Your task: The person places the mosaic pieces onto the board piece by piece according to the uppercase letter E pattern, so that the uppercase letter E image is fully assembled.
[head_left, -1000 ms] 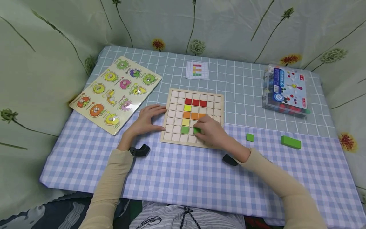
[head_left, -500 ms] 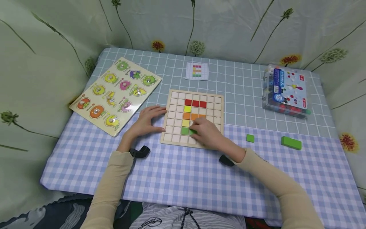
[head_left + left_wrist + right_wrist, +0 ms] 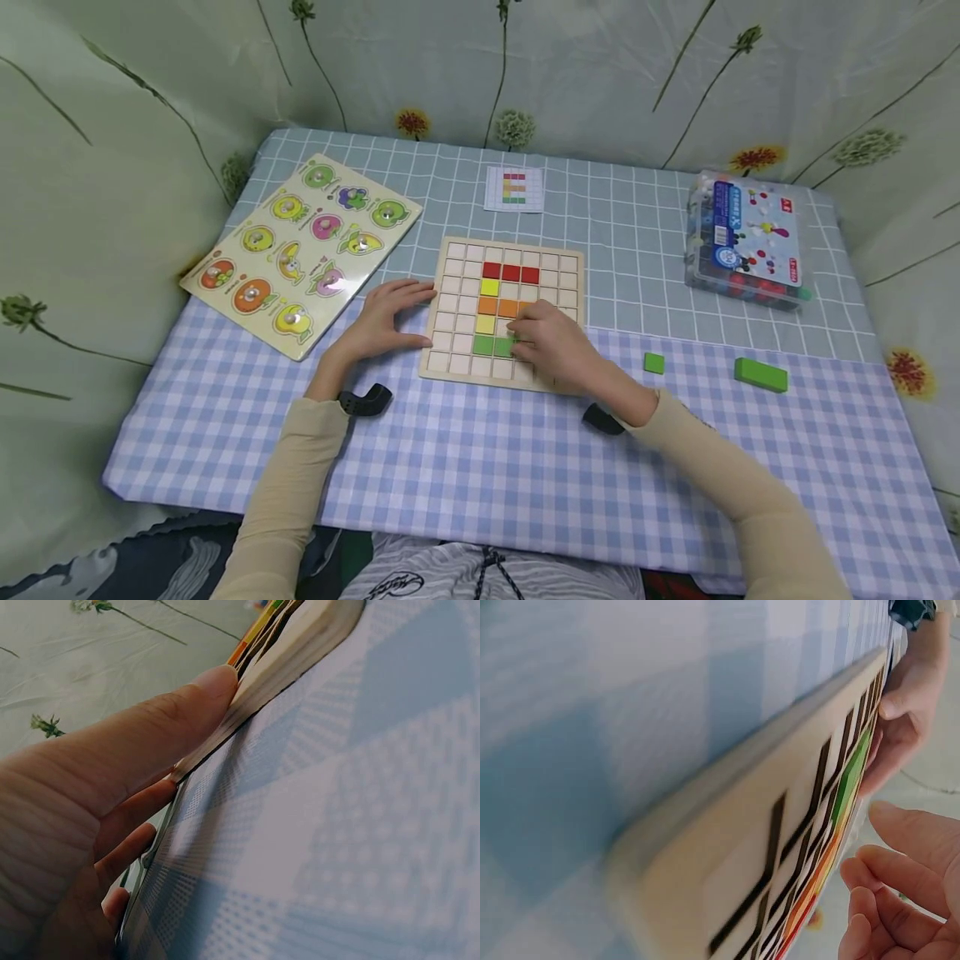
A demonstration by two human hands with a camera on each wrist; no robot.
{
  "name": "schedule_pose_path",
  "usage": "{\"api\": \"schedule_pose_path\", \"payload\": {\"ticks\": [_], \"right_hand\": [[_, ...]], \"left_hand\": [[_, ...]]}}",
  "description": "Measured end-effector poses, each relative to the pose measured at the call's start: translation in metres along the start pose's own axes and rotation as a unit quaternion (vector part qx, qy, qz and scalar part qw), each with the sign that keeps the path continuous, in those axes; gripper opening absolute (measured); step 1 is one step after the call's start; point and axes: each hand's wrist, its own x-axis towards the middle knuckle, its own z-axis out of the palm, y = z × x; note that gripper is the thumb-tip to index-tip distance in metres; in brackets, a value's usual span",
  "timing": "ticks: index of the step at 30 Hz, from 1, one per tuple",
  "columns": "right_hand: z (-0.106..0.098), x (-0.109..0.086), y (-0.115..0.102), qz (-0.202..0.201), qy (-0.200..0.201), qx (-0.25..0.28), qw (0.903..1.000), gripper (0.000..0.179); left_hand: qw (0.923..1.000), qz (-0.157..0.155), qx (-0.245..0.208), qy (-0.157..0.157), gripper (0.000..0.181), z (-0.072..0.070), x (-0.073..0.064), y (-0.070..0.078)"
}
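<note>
A wooden grid board (image 3: 480,381) lies in front of me, with a red row, yellow squares, an orange row and two green tiles (image 3: 492,346) side by side in its cells. My left hand (image 3: 382,321) rests at the board's left edge, thumb and fingers spread along it. In the left wrist view the thumb (image 3: 165,735) touches the rim. My right hand (image 3: 555,346) hovers over the lower right of the board, fingertips right beside the second green tile. Nothing shows between its loosely bent fingers (image 3: 900,866) in the right wrist view. It covers part of the orange row.
A pattern card (image 3: 514,189) lies behind the board. To the left is a fruit puzzle board (image 3: 300,250). On the right are a loose green square (image 3: 654,362), a green block (image 3: 761,375) and a clear plastic box (image 3: 746,242) of colourful parts.
My right hand has moved the second green tile left, against the first one, and let it go. It has since drawn back slightly to the right. The left hand stays put.
</note>
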Motion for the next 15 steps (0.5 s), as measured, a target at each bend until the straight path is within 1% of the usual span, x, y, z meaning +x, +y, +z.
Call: {"api": "schedule_pose_path", "payload": {"ticks": [3, 6, 11, 15], "right_hand": [[-0.004, -0.005, 0.008, 0.004, 0.015, -0.009, 0.9998, 0.022], [-0.008, -0.011, 0.015, 0.013, 0.021, -0.017, 0.9995, 0.022], [-0.015, -0.024, 0.028, 0.041, 0.027, -0.029, 0.9984, 0.022], [-0.021, -0.036, 0.037, 0.055, 0.036, -0.044, 0.9969, 0.023]], "left_hand": [[1.0, -0.001, 0.0, 0.0, 0.075, 0.0, 0.0, 0.0], [1.0, 0.001, 0.003, 0.002, 0.075, 0.0, 0.0, 0.0], [1.0, 0.003, 0.008, 0.005, 0.075, 0.0, 0.0, -0.001], [1.0, 0.001, 0.006, 0.004, 0.075, 0.001, 0.0, -0.002]]}}
